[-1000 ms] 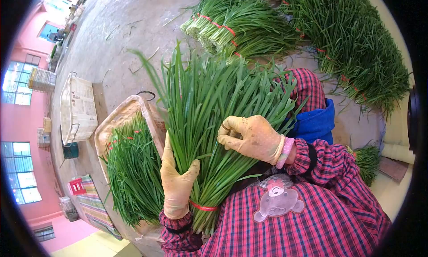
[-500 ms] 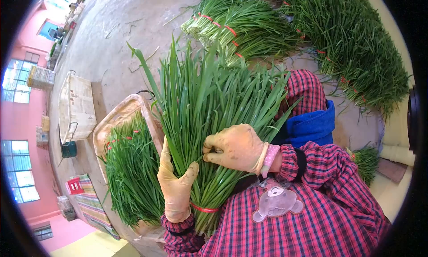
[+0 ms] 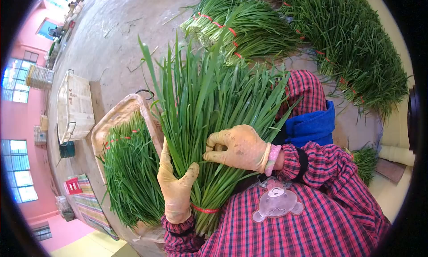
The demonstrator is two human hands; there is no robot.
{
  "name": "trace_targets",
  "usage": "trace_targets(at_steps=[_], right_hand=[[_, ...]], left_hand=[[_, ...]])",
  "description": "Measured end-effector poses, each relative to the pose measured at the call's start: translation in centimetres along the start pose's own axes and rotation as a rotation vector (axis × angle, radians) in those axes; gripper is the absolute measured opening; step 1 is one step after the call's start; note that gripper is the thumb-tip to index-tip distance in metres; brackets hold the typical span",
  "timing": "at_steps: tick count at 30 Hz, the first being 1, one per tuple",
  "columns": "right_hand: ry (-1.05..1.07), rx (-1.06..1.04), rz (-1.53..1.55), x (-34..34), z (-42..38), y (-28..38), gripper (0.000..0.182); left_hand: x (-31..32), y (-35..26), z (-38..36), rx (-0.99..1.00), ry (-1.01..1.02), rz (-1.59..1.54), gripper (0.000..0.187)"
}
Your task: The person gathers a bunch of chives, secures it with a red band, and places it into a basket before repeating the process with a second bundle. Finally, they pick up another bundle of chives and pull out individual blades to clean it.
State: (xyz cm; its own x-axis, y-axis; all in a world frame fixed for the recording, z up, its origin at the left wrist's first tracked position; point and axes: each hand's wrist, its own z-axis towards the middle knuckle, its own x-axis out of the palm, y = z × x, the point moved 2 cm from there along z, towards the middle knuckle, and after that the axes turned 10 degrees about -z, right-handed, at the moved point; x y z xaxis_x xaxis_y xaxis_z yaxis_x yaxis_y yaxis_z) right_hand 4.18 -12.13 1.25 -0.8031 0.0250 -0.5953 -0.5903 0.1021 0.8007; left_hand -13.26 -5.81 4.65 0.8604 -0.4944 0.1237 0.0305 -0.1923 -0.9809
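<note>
Over concrete floor (image 3: 120, 38), the left hand (image 3: 175, 188) clasps a probably light, bendy bunch (image 3: 223, 101), best held near its band (image 3: 205, 209); the curled right hand's (image 3: 240, 148) pinch is unclear.

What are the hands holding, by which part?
Left hand: bunch of chives, by the leaves above the red band. Right hand: at the leaves, grip unclear.

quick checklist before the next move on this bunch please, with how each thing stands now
1. Left hand supporting the bunch: ok, thumb in front of the greens.
2. Red band around the lower stems: ok; its tightness: cannot tell.
3. Right hand gripping a leaf: cannot tell, its fingertips are among the greens.
4. Leaf tips level: not ok, some stand higher than others.
5. Gloves on both hands: ok.
</note>
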Motion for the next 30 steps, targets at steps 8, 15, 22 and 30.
trace_targets(at_steps=[8, 15, 22, 30], right_hand=[[-0.159, 0.302, 0.658, -1.6, -0.3, -1.9, 0.033], [-0.19, 0.107, -0.065, -2.3, 0.9, -2.1, 0.036], [-0.586, -0.175, -0.064, -6.1, 0.2, -3.3, 0.022], [-0.01, -0.41, -0.494, -3.7, -5.9, -0.9, 0.065]], left_hand=[[-0.7, 0.4, -0.1, -0.026, -0.046, -0.068, 0.077], [-0.3, 0.1, -0.2, -0.037, -0.05, -0.082, 0.076], [-1.1, 0.2, -0.1, -0.065, -0.068, -0.043, 0.072], [-3.6, 0.7, 0.6, -0.102, -0.089, -0.167, 0.069]])
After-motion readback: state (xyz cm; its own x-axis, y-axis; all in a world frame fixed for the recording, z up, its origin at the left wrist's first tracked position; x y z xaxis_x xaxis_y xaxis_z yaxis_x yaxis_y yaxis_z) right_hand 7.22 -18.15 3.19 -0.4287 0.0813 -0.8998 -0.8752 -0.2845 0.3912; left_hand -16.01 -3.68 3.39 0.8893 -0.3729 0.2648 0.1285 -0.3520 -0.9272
